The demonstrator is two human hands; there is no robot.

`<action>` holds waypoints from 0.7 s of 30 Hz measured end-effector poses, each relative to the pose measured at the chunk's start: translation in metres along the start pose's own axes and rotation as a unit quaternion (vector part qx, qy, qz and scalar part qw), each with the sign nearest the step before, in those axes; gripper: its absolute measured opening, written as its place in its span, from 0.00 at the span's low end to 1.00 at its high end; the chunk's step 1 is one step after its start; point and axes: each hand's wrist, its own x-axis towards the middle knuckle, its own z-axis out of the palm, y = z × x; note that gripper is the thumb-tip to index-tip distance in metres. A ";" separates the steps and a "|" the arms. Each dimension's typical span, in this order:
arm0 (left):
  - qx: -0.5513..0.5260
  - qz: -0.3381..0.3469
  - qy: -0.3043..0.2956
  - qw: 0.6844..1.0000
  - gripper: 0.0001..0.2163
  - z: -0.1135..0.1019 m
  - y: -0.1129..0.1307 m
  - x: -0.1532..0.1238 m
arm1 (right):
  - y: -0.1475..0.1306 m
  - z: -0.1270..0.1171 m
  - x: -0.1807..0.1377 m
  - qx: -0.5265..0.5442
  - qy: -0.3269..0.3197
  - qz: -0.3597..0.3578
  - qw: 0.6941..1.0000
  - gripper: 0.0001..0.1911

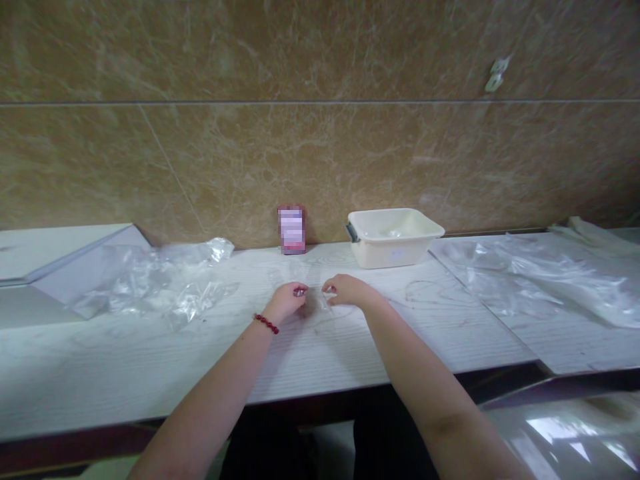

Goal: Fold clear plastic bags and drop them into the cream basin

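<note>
My left hand [287, 301], with a red bead bracelet [267, 324] at its wrist, is closed in a pinch. Between its fingertips shows a small shiny dark-reddish piece [299, 293], too small to name. Close by on the right, my right hand [346, 291] has its fingers curled at a small clear plastic bag [324, 304] and seems to grip its edge. The bag is see-through, so its outline is hard to follow. Both hands are just above the white wood-grain table [320, 360].
A cream plastic bin [393, 253] with a grey handle stands at the back right, clear plastic inside. A phone-like object [292, 230] leans on the marble wall [240, 153]. Crumpled clear plastic [165, 283] and a white box [65, 260] lie left; more plastic sheeting [540, 273] lies right.
</note>
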 end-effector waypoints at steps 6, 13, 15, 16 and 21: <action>0.065 0.032 0.018 0.997 0.14 -0.005 0.002 -0.003 | -0.003 0.002 0.000 -0.010 -0.008 -0.006 1.000 0.23; 0.066 0.024 0.020 0.997 0.13 -0.009 0.000 -0.003 | -0.002 0.004 0.001 -0.031 -0.043 -0.025 0.998 0.26; 0.085 0.010 0.021 0.996 0.13 -0.014 -0.001 -0.003 | -0.001 0.004 0.001 -0.033 -0.049 -0.024 0.998 0.27; 0.107 0.008 0.030 0.994 0.13 -0.018 -0.001 -0.004 | -0.001 0.004 0.001 -0.034 -0.055 -0.023 0.998 0.28; 0.260 0.147 0.079 0.951 0.14 -0.034 0.001 -0.010 | -0.004 0.000 -0.002 -0.034 -0.083 -0.014 0.996 0.30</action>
